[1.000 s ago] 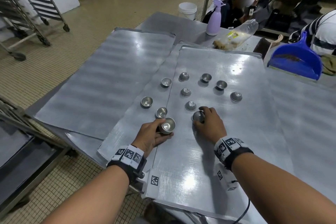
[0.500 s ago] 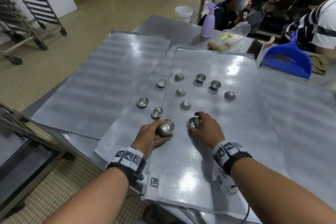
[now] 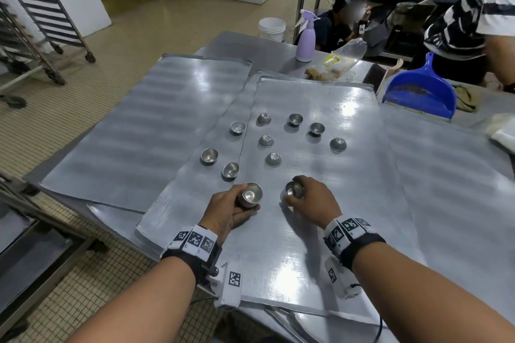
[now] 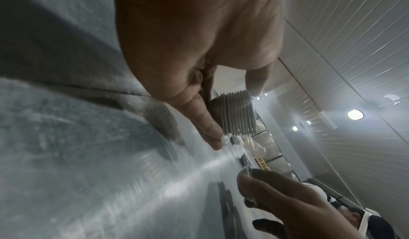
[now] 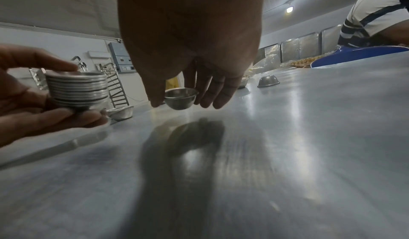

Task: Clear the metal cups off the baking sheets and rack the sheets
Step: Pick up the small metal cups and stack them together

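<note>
Baking sheets, broad, thin and probably whippy, overlap across the worktop; take them by their long edges. Loose cups, light and slick, dot the top sheet's middle. Left hand grips a nested cup stack near the front edge; right hand, palm down, pinches one cup by its rim.

The cups and baking sheets are shiny silver. The dustpan is blue. The spray bottle is light purple.
</note>
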The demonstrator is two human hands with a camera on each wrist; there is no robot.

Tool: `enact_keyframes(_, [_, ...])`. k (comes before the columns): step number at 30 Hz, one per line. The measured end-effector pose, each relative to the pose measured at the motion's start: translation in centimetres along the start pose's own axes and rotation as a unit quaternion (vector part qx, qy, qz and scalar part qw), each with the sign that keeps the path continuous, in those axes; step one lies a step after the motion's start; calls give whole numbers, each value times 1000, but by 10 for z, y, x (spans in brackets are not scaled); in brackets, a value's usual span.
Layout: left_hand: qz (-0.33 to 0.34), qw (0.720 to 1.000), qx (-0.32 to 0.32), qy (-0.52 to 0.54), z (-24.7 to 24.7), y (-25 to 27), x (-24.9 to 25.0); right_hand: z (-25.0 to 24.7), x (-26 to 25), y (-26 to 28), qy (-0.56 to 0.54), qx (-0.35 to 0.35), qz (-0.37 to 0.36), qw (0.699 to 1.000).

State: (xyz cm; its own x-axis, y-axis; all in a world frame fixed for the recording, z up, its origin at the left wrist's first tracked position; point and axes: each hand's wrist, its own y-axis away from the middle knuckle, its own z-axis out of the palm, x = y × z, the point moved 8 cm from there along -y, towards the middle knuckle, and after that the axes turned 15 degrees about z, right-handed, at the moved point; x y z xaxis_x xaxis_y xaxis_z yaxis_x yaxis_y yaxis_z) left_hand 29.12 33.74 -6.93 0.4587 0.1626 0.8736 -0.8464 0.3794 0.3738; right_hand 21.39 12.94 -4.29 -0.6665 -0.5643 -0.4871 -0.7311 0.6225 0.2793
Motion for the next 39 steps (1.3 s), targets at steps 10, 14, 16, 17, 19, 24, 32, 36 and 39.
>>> enact_keyframes(10, [26,1000,4,-12,0,8,5,-20,-56,38,-132,0,-107,985])
enact_keyframes(14, [27,1000,-4,-2,0,13,9,-9,-78,48,-109,-19,-150,982])
enact_keyframes(16, [31,999,-5,10,0,14,12,-2,-84,51,-85,-26,-162,983])
enact_keyframes(17, [34,999,-5,10,-1,14,13,1,-86,52,-78,-30,-163,983])
enact_keyframes(19, [34,999,-6,13,-2,14,14,7,-88,53,-70,-33,-159,984])
enact_keyframes(24, [18,999,-5,28,-1,15,14,14,-90,52,-73,-33,-153,985])
enact_keyframes(32, [-8,1000,-26,1,5,12,5,14,-80,51,-83,-14,-142,986])
enact_keyframes(36, [-10,999,-38,-4,9,8,-1,15,-74,47,-91,-17,-127,988])
enact_keyframes(39, [-6,999,-49,-14,10,6,-3,17,-70,46,-100,-24,-122,987])
